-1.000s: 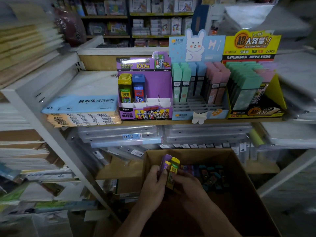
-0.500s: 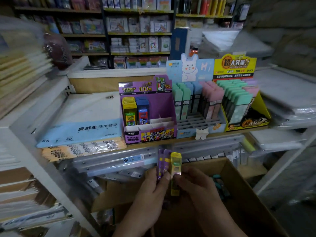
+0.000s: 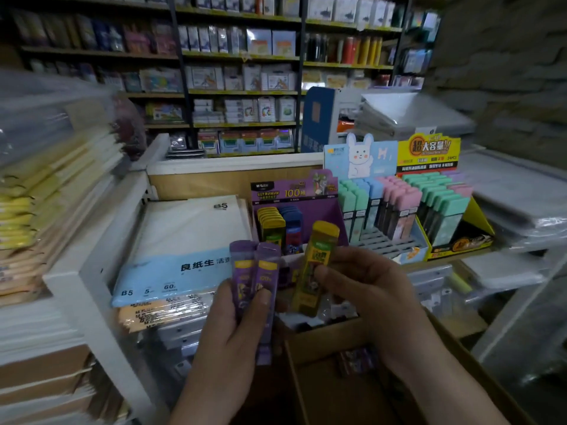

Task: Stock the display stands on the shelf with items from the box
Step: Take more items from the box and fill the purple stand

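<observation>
Lifted clear of the box [image 3: 325, 340], both hands now sit higher and nearer the purple display stand [image 3: 326, 210] on the shelf than half a second ago. My left hand [image 3: 233, 326] grips two purple packs [image 3: 256, 277]; my right hand [image 3: 368, 289] pinches a yellow pack [image 3: 313, 265] low on its body. Held so low, I judge it could tip or slip short of the stand's yellow row [image 3: 270, 225]. It has also parted from the purple pair.
</observation>
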### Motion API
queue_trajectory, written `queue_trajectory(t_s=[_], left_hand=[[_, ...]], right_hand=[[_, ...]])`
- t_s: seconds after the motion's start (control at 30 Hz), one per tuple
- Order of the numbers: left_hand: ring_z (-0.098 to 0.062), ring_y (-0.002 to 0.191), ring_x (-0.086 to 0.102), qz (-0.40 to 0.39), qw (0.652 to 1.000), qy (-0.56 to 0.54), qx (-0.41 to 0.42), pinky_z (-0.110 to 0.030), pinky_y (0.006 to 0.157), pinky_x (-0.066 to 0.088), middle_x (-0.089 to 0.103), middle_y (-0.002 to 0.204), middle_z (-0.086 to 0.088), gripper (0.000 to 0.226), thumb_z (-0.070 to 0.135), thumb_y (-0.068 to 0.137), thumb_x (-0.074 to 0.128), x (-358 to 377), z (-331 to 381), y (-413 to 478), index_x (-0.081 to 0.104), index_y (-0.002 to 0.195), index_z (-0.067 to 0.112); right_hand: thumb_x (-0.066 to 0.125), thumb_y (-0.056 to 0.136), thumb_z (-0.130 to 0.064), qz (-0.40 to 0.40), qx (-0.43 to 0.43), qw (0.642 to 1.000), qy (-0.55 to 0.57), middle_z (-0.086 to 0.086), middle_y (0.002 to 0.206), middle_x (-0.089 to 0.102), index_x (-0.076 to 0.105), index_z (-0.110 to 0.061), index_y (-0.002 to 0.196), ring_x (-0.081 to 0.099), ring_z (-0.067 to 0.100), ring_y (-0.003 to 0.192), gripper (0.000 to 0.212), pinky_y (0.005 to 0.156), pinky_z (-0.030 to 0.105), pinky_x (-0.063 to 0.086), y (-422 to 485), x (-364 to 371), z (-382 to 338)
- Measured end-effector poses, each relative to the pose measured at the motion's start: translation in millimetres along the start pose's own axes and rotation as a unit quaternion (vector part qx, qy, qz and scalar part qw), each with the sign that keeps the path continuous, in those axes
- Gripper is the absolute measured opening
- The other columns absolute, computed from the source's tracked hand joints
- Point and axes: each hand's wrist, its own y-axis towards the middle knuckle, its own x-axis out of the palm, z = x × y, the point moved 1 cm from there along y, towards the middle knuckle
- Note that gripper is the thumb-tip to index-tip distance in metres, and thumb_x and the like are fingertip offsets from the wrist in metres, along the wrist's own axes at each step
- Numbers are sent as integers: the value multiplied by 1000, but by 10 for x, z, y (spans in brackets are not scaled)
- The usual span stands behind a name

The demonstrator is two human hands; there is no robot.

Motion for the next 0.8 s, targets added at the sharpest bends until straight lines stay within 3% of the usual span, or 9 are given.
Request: queue_trajectory(t_s=[0.07,0.17,0.27,0.43,0.57,0.6,0.7,0.8], left_hand=[[-25,62,71,24,1000,-17,9,-27,50,54,72,82,-13,19,43,85,60,-90,15,36,66,99,32],[-21,64,72,50,998,-28,22,-25,48,55,76,87,-6,20,38,87,62,-165,34,63,69,103,28],[-10,50,61,76,996,-27,42,-19,41,45,69,66,3,11,34,90,62,-191,51,75,70,93,28],[-11,49,57,88,994,-25,63,-20,41,44,66,63,-2,13,30,96,58,-141,117,77,69,90,26],[-12,51,59,99,993,-26,63,-20,42,45,68,65,-5,12,30,96,58,-95,139,69,68,95,23],[-13,51,59,104,992,-26,62,-21,42,45,67,65,-6,12,30,95,58,-89,141,69,67,95,22],[-15,52,59,110,992,-26,63,-21,43,46,68,67,-7,12,28,97,57,-77,140,68,67,95,22],[-15,52,59,111,991,-21,65,-21,44,46,69,68,-8,13,28,99,56,-67,140,57,67,96,21]], right_hand=[[80,75,-15,-2,-48,998,-28,12,87,78,76,-18,88,76,22,80,14,64,24,58,156,13,-107],[79,84,-13,-14,-93,990,-109,6,86,79,69,-30,87,77,23,81,20,67,34,62,384,44,-206],[76,88,-14,-17,-105,982,-159,3,83,79,69,-24,92,76,22,76,14,63,42,62,569,78,-215],[72,91,-18,-33,-95,976,-195,2,86,77,72,-16,98,75,17,79,7,67,37,63,776,129,-116],[74,89,-14,-53,-110,968,-218,-8,80,76,73,-19,95,72,3,77,7,61,16,56,832,152,-44],[74,89,-14,-58,-110,967,-224,-10,80,75,73,-20,96,71,1,77,9,62,16,56,837,155,-23],[75,89,-15,-69,-94,966,-232,-11,84,76,71,-23,103,72,5,83,16,70,35,63,842,170,33],[77,87,-17,-65,-95,965,-234,-9,81,75,68,-27,92,72,4,76,15,62,26,62,839,188,56]])
